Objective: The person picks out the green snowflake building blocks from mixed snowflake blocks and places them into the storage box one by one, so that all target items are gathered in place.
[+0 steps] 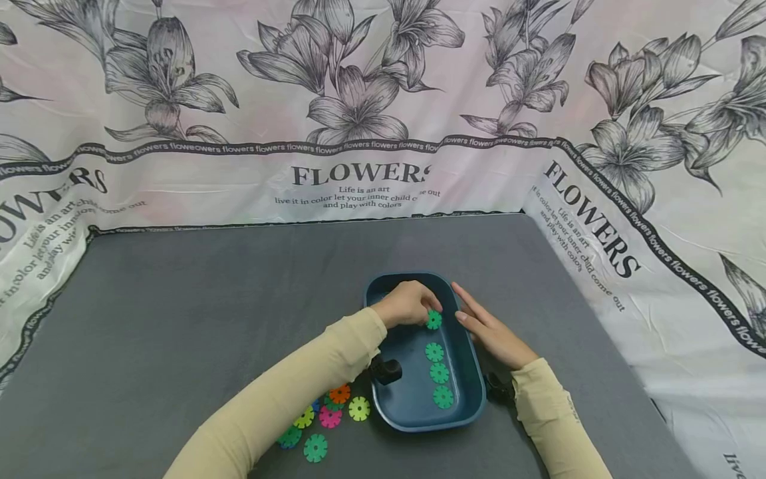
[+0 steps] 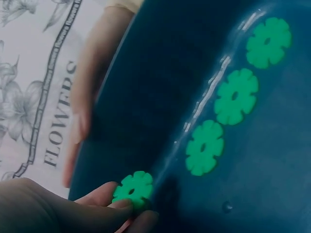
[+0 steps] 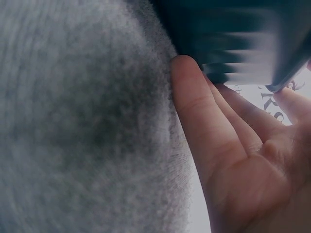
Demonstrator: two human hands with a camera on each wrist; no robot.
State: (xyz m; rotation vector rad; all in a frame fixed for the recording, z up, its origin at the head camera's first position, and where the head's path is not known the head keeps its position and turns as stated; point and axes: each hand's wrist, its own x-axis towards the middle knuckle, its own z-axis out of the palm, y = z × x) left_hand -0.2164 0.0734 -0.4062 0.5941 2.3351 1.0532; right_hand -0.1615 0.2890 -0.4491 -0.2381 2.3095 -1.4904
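My left hand [image 1: 409, 305] reaches into the blue rectangular tray [image 1: 401, 407] and pinches a green notched disc [image 2: 136, 187] between thumb and fingers, low near the tray's long right wall. Three more green notched discs [image 2: 236, 96] lie flat in a row along that wall, toward the tray's near end. Against the outside of the same wall rests my right hand [image 1: 495, 336], its fingers extended. In the right wrist view the fingers [image 3: 189, 82] lie along the tray's outer side.
Left of the tray, partly behind the left sleeve, is a loose pile of notched discs in several colours, including a pink disc [image 1: 330, 417] and an orange disc [image 1: 340, 393]. A grey cloth [image 1: 197, 299] covers the table. Flower-printed fabric [image 1: 359, 179] hangs behind and at both sides.
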